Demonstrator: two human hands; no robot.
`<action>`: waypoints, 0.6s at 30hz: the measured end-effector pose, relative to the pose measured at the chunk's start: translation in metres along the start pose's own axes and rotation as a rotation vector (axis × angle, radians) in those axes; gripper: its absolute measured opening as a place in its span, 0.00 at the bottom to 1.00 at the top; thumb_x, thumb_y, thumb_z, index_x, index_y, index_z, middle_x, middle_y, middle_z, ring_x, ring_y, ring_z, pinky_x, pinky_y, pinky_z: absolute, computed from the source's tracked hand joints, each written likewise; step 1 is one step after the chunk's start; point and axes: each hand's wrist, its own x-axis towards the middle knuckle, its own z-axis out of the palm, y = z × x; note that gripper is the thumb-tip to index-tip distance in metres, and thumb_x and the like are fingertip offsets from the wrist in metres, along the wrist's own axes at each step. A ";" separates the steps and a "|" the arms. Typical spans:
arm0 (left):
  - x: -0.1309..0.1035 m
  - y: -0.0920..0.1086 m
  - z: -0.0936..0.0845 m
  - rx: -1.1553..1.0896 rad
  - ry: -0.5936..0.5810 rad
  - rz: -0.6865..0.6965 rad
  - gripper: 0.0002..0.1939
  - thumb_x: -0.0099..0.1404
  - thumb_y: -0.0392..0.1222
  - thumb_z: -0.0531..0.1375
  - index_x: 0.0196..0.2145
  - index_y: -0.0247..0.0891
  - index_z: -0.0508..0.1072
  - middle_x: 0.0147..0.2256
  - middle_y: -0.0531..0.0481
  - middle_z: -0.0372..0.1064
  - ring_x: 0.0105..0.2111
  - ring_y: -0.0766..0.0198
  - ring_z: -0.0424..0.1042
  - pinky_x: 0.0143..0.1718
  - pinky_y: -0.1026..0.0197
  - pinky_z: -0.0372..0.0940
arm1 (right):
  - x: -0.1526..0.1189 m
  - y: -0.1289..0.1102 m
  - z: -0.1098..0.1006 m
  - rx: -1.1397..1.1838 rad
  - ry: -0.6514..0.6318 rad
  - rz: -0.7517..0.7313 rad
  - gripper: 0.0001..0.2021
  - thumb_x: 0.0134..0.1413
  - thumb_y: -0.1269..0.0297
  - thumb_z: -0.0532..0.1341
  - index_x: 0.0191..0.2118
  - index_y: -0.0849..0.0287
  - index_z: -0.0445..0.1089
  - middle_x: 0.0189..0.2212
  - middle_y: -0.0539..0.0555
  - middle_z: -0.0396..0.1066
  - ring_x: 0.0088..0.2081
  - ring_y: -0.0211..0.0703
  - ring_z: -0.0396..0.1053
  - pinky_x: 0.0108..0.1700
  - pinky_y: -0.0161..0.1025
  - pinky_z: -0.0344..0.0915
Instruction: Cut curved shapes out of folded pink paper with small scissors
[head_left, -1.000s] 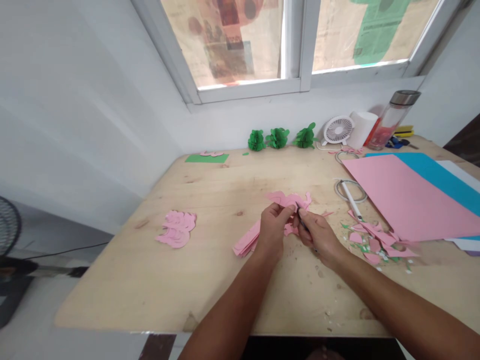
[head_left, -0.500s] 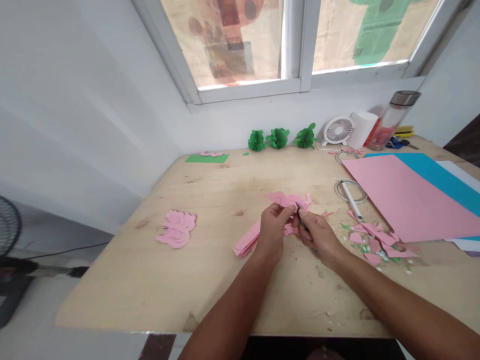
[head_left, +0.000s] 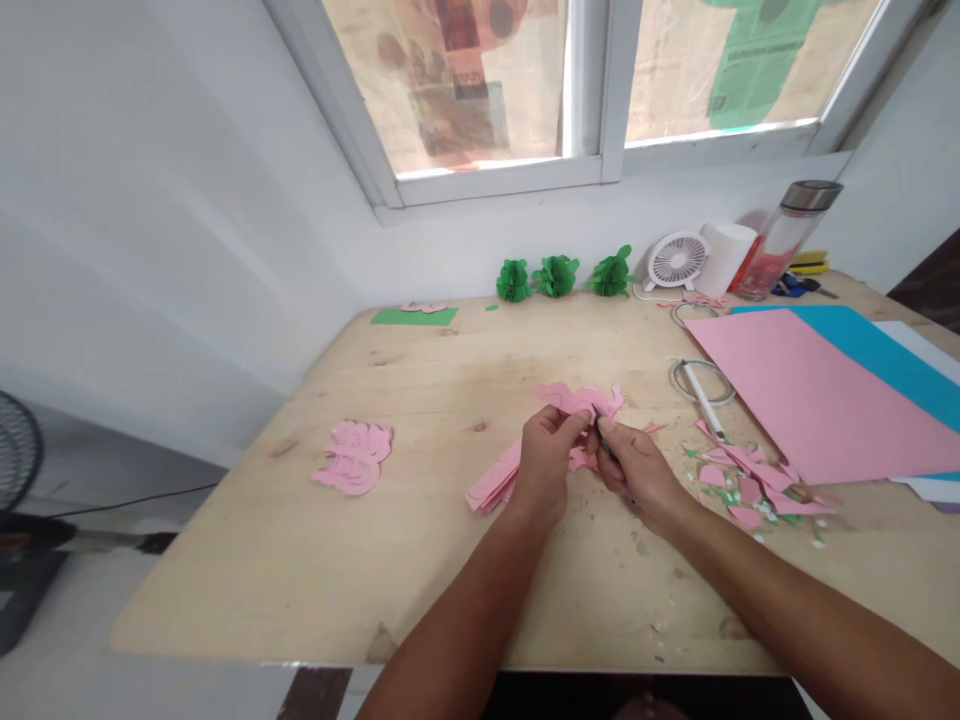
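Pink paper (head_left: pixel 583 398) with curved outlines is pinched in my left hand (head_left: pixel 551 455), a little above the table. My right hand (head_left: pixel 637 465) closes round a slim, dark, pointed tool (head_left: pixel 609 452); its tip meets the paper, and my fingers hide too much to tell what kind it is. Folded pink paper strips (head_left: pixel 496 478) lie beside and partly behind my left hand. Farther left, a group of overlapping pink paper cutouts (head_left: pixel 354 457) rests on the wooden table (head_left: pixel 420 560).
Pink, green and white scraps (head_left: pixel 757 485) lie to the right, near a white pen-like stick (head_left: pixel 703 400). Beyond are pink (head_left: pixel 832 400) and blue sheets. Green paper figures (head_left: pixel 555 277), a small fan (head_left: pixel 676 261) and a glass bottle (head_left: pixel 787 240) line the back; green paper (head_left: pixel 409 317) lies back left.
Both hands stay in nearly the same place. The pink paper and the dark tool shift only very slightly.
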 end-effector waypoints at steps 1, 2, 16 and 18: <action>0.000 0.000 0.000 -0.002 -0.003 -0.001 0.10 0.50 0.41 0.61 0.20 0.35 0.64 0.17 0.55 0.61 0.18 0.71 0.60 0.27 0.62 0.58 | 0.000 0.000 0.000 -0.001 0.000 -0.001 0.18 0.50 0.49 0.56 0.22 0.60 0.61 0.08 0.41 0.47 0.12 0.28 0.40 0.15 0.30 0.36; 0.000 0.000 0.000 -0.004 -0.006 -0.002 0.10 0.50 0.41 0.61 0.20 0.35 0.64 0.17 0.55 0.61 0.18 0.71 0.60 0.27 0.62 0.58 | 0.000 0.001 0.000 -0.001 0.002 -0.001 0.19 0.50 0.49 0.56 0.22 0.60 0.61 0.08 0.41 0.47 0.12 0.28 0.40 0.15 0.30 0.36; 0.001 -0.004 -0.002 -0.008 -0.017 0.015 0.10 0.51 0.40 0.61 0.20 0.35 0.63 0.17 0.55 0.61 0.18 0.71 0.60 0.27 0.62 0.57 | 0.000 0.000 0.001 0.001 0.002 0.001 0.19 0.51 0.48 0.55 0.22 0.60 0.61 0.09 0.41 0.47 0.12 0.27 0.40 0.15 0.30 0.36; 0.001 -0.003 -0.002 -0.008 -0.014 0.016 0.10 0.51 0.40 0.61 0.20 0.35 0.63 0.17 0.55 0.61 0.18 0.71 0.60 0.27 0.62 0.57 | 0.001 0.000 0.001 0.002 -0.002 0.000 0.19 0.51 0.49 0.56 0.22 0.61 0.61 0.09 0.41 0.47 0.12 0.27 0.40 0.15 0.30 0.36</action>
